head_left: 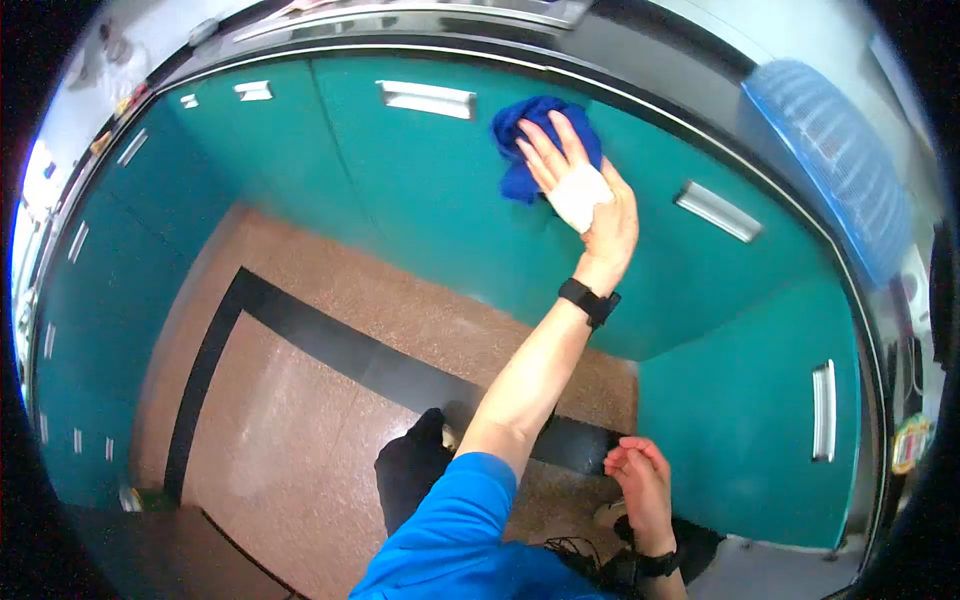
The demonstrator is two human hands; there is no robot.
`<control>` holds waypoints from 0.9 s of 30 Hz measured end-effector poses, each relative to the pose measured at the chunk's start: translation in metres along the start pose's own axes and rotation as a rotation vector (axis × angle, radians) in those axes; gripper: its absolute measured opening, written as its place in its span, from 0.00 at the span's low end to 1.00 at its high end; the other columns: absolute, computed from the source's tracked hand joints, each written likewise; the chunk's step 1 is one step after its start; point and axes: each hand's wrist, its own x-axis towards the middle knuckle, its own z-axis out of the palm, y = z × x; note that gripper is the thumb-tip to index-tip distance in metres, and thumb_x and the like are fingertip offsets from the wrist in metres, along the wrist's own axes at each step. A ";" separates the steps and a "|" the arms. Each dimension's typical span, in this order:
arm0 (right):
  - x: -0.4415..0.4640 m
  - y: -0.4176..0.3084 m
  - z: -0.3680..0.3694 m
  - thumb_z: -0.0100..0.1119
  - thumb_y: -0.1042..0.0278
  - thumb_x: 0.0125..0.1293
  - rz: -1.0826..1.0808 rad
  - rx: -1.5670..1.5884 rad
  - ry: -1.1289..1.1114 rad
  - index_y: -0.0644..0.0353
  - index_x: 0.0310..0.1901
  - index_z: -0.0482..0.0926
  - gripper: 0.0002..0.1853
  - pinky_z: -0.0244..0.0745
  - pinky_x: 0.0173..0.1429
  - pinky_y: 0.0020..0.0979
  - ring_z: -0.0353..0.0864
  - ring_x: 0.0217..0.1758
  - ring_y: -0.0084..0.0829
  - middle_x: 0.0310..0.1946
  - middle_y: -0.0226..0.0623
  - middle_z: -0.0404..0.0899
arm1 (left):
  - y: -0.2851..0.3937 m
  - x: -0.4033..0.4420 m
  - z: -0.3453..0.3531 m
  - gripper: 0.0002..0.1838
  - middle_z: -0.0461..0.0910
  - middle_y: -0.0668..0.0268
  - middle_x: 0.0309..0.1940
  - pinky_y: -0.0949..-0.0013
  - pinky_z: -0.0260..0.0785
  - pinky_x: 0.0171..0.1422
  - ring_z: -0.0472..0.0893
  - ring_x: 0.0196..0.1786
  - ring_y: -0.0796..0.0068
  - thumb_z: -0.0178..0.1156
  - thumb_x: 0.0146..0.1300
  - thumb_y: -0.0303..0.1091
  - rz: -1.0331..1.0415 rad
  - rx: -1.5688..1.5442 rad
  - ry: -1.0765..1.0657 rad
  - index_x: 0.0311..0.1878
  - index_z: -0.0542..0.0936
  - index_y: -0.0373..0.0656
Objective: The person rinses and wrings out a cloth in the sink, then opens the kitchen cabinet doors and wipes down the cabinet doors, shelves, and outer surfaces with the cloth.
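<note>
A dark blue cloth (520, 185) lies against the teal cabinet front (430, 200), near the top centre of the view. My left hand (580, 180) presses on it with the fingers stretched out and spread flat. A white patch covers part of the back of this hand, and a black band is round the wrist. Low on the right, my right hand (642, 485) hangs above the floor beside my body. Its fingers are loosely bent and slightly apart, with nothing visible in them. That wrist also has a black band.
Silver handles (718, 210) stick out from the cabinet fronts around me. A dark countertop edge (660, 65) curves above them. On the right of the counter stands a blue mesh basket (830, 150). Black tape (350, 355) marks the brown floor (290, 420).
</note>
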 end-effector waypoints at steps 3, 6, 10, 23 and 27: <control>-0.002 -0.003 -0.013 0.52 0.67 0.77 -0.006 0.044 -0.012 0.63 0.54 0.78 0.12 0.78 0.56 0.32 0.84 0.49 0.29 0.42 0.38 0.84 | 0.000 -0.012 0.010 0.39 0.48 0.45 0.81 0.53 0.38 0.86 0.51 0.82 0.48 0.57 0.65 0.23 0.091 -0.062 0.095 0.80 0.59 0.39; 0.003 0.004 -0.031 0.51 0.67 0.78 0.000 0.069 -0.024 0.63 0.54 0.79 0.12 0.78 0.57 0.32 0.84 0.50 0.30 0.44 0.38 0.85 | 0.001 -0.015 0.011 0.38 0.59 0.46 0.78 0.52 0.50 0.83 0.61 0.78 0.48 0.62 0.63 0.22 0.197 0.024 0.148 0.77 0.64 0.39; 0.020 0.020 -0.051 0.51 0.64 0.79 0.049 0.099 0.049 0.61 0.56 0.79 0.13 0.78 0.57 0.32 0.84 0.50 0.29 0.47 0.38 0.84 | -0.001 -0.025 0.028 0.37 0.61 0.47 0.76 0.49 0.59 0.74 0.65 0.69 0.46 0.65 0.65 0.27 0.248 0.183 0.239 0.77 0.65 0.41; 0.064 0.031 -0.097 0.52 0.65 0.78 0.117 0.144 0.111 0.61 0.54 0.79 0.12 0.77 0.58 0.32 0.83 0.49 0.27 0.43 0.36 0.84 | 0.096 -0.215 0.128 0.25 0.72 0.55 0.70 0.49 0.64 0.68 0.69 0.64 0.45 0.58 0.61 0.30 0.730 -0.223 -0.043 0.63 0.81 0.49; 0.064 0.036 -0.118 0.51 0.67 0.78 0.094 0.228 0.190 0.63 0.54 0.79 0.11 0.77 0.58 0.32 0.83 0.48 0.28 0.42 0.36 0.83 | 0.048 -0.280 0.140 0.26 0.70 0.58 0.73 0.46 0.63 0.72 0.66 0.72 0.47 0.57 0.63 0.31 1.165 -0.015 -0.319 0.67 0.79 0.46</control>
